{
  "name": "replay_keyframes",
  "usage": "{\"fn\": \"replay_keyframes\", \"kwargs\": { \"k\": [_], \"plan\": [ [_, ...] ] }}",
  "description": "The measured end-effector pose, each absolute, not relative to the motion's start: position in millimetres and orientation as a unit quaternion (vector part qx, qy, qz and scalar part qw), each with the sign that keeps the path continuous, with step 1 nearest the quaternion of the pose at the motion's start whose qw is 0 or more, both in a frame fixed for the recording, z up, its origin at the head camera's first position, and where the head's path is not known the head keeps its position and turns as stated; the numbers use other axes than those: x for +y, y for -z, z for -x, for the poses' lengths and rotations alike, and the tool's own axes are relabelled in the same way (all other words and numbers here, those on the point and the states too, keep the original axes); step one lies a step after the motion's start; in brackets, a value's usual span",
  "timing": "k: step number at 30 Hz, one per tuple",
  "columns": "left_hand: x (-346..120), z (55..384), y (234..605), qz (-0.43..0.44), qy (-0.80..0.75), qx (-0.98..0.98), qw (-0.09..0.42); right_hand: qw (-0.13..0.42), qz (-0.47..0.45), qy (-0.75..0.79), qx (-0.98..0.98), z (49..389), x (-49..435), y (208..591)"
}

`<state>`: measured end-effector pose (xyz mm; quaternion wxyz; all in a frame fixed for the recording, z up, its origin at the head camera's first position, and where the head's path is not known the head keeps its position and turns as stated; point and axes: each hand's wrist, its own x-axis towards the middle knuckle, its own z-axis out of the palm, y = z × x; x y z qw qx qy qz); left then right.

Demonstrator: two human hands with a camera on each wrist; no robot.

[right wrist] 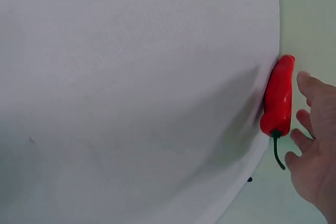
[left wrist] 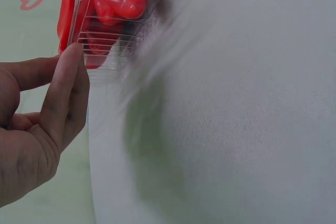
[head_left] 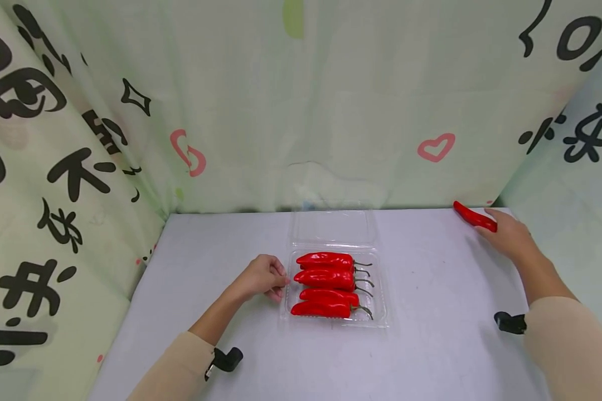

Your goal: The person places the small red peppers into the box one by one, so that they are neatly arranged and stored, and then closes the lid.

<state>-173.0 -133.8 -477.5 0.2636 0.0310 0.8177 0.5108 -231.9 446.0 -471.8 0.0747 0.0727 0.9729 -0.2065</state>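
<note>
A clear plastic box (head_left: pixel 385 312) stands near the middle of the table with its lid laid back behind it. Several red chili peppers (head_left: pixel 326 278) lie in it side by side, green stems to the right. My left hand (head_left: pixel 266 277) pinches the left rim of the box between thumb and fingertips; in the left wrist view the fingertips meet at the rim. One loose red chili pepper (head_left: pixel 474 216) lies at the table's far right. My right hand (head_left: pixel 509 236) is around its stem end, and the right wrist view shows the fingers spread beside the pepper (right wrist: pixel 278 98) with a gap between.
The white table (head_left: pixel 421 356) ends at a pale green curtain (head_left: pixel 341 111) with black characters and pink hearts, which also hangs at both sides. A small black wrist device (head_left: pixel 226 360) sits at the left sleeve, another black device (head_left: pixel 510 323) at the right sleeve.
</note>
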Motion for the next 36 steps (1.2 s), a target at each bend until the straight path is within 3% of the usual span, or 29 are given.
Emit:
{"fn": "replay_keyframes", "kwargs": {
  "k": [16,36],
  "plan": [
    [-134.2,170.1,475.6,-0.024,-0.507,0.819,0.269,0.127,-0.044,0.185,0.973,246.5,456.7,487.9],
    [-135.4,172.4,475.7,-0.031,-0.509,0.818,0.265,0.066,-0.099,0.222,0.968,242.0,438.7,498.6]
  ]
}}
